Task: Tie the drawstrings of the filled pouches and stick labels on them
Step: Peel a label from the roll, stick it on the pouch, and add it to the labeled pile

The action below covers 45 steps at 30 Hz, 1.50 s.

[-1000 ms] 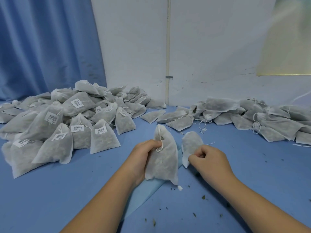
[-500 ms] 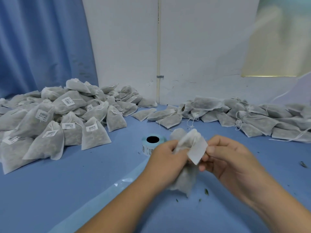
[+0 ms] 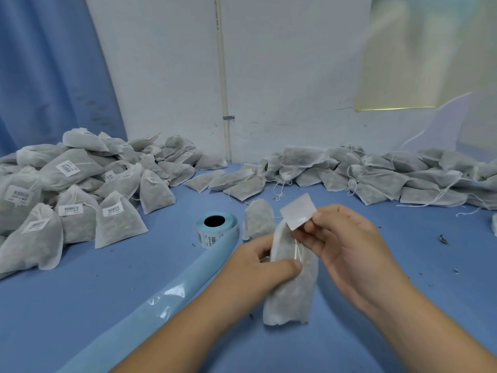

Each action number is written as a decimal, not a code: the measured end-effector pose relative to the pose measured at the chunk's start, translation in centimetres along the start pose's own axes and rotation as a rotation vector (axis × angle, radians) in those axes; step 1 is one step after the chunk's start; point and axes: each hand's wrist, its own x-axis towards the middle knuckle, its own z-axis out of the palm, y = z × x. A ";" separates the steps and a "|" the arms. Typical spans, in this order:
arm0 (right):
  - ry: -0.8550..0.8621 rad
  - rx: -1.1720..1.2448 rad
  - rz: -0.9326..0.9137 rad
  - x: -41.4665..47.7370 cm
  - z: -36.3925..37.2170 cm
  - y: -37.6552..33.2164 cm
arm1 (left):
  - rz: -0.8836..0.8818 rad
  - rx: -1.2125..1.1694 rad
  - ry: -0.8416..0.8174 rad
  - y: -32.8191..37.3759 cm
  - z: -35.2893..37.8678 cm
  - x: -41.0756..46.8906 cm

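Right hand [image 3: 349,251] has raised label [image 3: 298,211] above pouch [image 3: 291,292].

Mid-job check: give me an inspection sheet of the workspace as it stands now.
Surface: blue tabletop; backing strip trailing from label roll.
Job's things: labelled pile left; unlabelled pile right; spare pouch behind held pouch.
Clutter: dark crumbs scattered.
Grips: left hand grips the held pouch; right hand pinches white label near its neck.
Cables: nothing seen.
Surroundings: blue curtain, white wall, pipe.
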 end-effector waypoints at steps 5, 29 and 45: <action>0.023 0.014 -0.004 -0.1 0.0 0.1 | -0.048 -0.040 -0.035 -0.4 0.1 0.1; 0.245 -1.169 -0.531 -1.5 -0.1 1.3 | -0.046 -0.042 0.292 0.7 0.7 -0.3; 0.007 -1.326 -0.629 -2.0 0.4 1.8 | 0.008 0.025 0.358 -0.4 0.7 0.3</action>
